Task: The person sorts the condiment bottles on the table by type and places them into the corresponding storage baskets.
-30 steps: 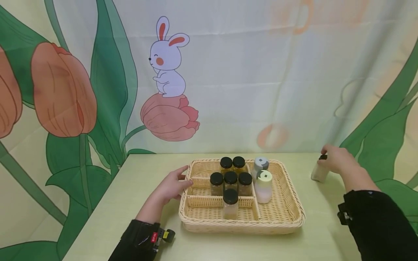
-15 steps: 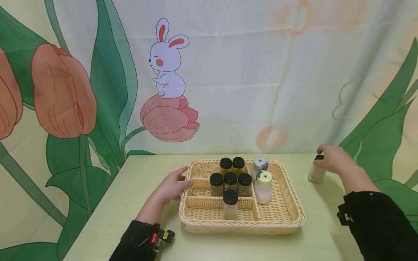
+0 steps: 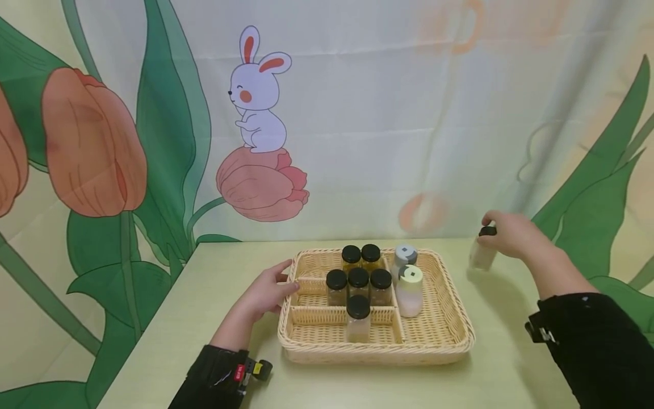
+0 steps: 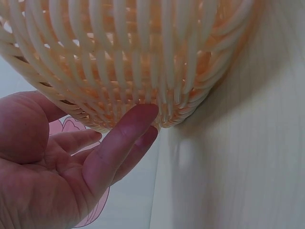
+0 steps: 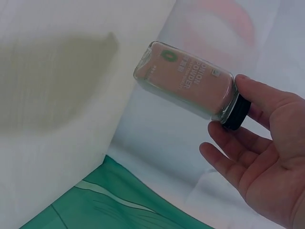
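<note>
My right hand (image 3: 516, 234) pinches the black lid of a glass spice jar (image 5: 190, 83) between thumb and fingers. The jar holds pale powder, and its label reads "onion powder". It hangs slightly tilted above the table, to the right of a wicker basket (image 3: 378, 355). At the basket's left end, my left hand (image 3: 268, 292) grips the rim, thumb over the edge and fingers (image 4: 121, 138) against the outer weave. Several black-lidded jars (image 3: 358, 318) stand in the left compartments. A yellow-lidded shaker (image 3: 410, 292) and a grey-lidded shaker (image 3: 406, 255) stand in the right compartment.
Pale table (image 3: 327, 389) surrounds the basket, and a printed curtain (image 3: 357, 142) hangs right behind the table's back edge. Woven dividers (image 3: 317, 314) split the left part of the basket.
My right hand has carried the jar leftward and a little up, nearer the basket. The left hand has stayed at the rim, and the basket's contents look the same.
</note>
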Tool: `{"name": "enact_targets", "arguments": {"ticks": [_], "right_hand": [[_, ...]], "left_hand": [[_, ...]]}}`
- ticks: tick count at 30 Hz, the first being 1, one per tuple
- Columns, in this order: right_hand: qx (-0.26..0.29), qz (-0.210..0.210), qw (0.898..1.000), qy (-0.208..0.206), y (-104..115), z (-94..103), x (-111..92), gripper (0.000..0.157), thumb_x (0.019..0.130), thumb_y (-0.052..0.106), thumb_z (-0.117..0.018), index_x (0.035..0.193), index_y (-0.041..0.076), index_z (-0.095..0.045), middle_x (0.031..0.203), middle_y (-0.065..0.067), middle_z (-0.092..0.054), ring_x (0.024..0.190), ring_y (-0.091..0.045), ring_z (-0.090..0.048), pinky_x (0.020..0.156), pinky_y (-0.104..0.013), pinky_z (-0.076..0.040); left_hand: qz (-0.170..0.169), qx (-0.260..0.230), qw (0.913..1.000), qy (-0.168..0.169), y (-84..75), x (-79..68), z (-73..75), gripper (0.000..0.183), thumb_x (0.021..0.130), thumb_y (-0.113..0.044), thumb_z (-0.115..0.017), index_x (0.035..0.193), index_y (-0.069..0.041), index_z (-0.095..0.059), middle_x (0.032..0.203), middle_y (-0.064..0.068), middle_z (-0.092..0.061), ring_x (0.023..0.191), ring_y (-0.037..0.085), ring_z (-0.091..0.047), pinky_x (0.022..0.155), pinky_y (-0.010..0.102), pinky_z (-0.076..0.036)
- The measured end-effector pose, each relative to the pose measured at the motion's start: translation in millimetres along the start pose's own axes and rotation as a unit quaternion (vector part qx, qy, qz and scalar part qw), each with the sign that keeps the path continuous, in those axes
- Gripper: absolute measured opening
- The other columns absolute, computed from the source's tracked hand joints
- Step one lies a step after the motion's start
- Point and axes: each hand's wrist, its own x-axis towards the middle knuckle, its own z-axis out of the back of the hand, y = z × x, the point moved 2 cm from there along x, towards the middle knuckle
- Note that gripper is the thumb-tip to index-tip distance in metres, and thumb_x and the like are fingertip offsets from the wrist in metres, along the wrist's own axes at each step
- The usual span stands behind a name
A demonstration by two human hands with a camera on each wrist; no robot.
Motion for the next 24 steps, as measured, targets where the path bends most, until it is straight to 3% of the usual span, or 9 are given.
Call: {"name": "enact_targets", "arguments": {"ticks": [10,24], "right_hand": [[0.007,0.018,1.0,-0.006,24,6.9,-5,0.046,0.096,0.022,-0.071,0.127,-0.008,-0.055,0.105,-0.028,-0.066,0.093,-0.044,-0.064,0.068,-0.05,-0.053],[0.003,0.052,0.998,-0.025,46,26.0,-20,0.044,0.094,0.023,-0.074,0.124,-0.006,-0.058,0.106,-0.026,-0.068,0.094,-0.043,-0.065,0.071,-0.053,-0.054]], "left_hand": [[0.002,-0.005,1.0,0.001,1.6,-0.6,-0.4,0.071,0.099,-0.015,-0.067,0.161,-0.019,-0.032,0.143,0.029,-0.048,0.088,0.028,-0.072,0.06,0.044,-0.062],[0.001,-0.004,1.0,0.002,-1.1,-0.6,0.2,0.072,0.099,-0.015,-0.067,0.162,-0.018,-0.031,0.143,0.028,-0.048,0.089,0.03,-0.072,0.061,0.044,-0.062]]}}
